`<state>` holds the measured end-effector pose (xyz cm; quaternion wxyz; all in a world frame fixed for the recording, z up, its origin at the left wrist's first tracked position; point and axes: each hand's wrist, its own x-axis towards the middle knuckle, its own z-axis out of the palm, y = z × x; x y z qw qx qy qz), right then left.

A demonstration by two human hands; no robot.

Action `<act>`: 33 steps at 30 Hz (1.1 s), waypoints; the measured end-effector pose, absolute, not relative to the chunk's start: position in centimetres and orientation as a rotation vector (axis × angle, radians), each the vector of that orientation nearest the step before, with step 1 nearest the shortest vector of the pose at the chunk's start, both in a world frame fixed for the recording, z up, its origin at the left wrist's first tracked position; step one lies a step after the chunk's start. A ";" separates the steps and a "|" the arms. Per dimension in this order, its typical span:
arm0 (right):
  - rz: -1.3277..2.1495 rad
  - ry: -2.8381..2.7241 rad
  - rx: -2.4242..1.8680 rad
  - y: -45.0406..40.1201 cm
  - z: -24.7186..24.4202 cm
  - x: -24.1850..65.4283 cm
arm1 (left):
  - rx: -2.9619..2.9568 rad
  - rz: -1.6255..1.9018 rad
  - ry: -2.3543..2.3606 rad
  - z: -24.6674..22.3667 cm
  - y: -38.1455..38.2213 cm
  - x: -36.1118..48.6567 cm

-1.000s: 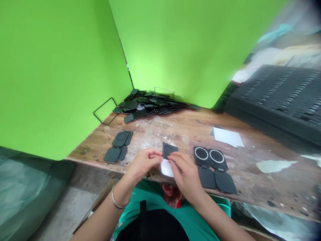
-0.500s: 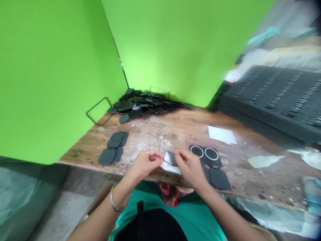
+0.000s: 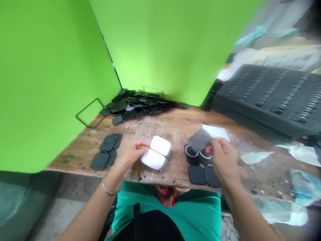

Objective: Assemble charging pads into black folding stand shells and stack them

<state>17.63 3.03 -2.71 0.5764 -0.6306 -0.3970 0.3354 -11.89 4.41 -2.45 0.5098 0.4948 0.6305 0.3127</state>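
My left hand (image 3: 134, 152) pinches the left edge of a two-panel folding pad (image 3: 160, 146), whose two rounded white faces lie open just above or on the wooden table. My right hand (image 3: 223, 159) pinches a thin dark grey square sheet (image 3: 200, 140) by its right corner. Under that sheet and hand lie black folding pads with white rings (image 3: 192, 151), partly hidden, their plain black panels (image 3: 197, 175) toward me. Left of my left hand rest more dark folding pads (image 3: 108, 143), one with a faint ring.
A heap of black folding pads (image 3: 140, 103) lies at the back against the green partition (image 3: 163, 50). White sheets (image 3: 218, 131) are behind my right hand. A large black slotted case (image 3: 271, 90) stands at the right. A wire frame (image 3: 87, 112) leans at the left.
My right hand has moved right and up from the pad, carrying the dark grey sheet away. Both white faces of the pad now show, with my left hand still at its edge.
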 end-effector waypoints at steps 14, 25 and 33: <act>1.076 -0.813 -1.186 -0.1 -2.6 21.1 | 2.384 0.648 1.206 -3.3 1.5 -1.7; 1.111 -0.980 -1.272 -0.6 -3.8 20.9 | 2.472 0.382 1.150 -5.0 -0.8 -1.3; 1.130 -1.241 -1.266 -0.7 -4.9 18.4 | 2.253 0.594 1.361 -4.9 0.5 -8.1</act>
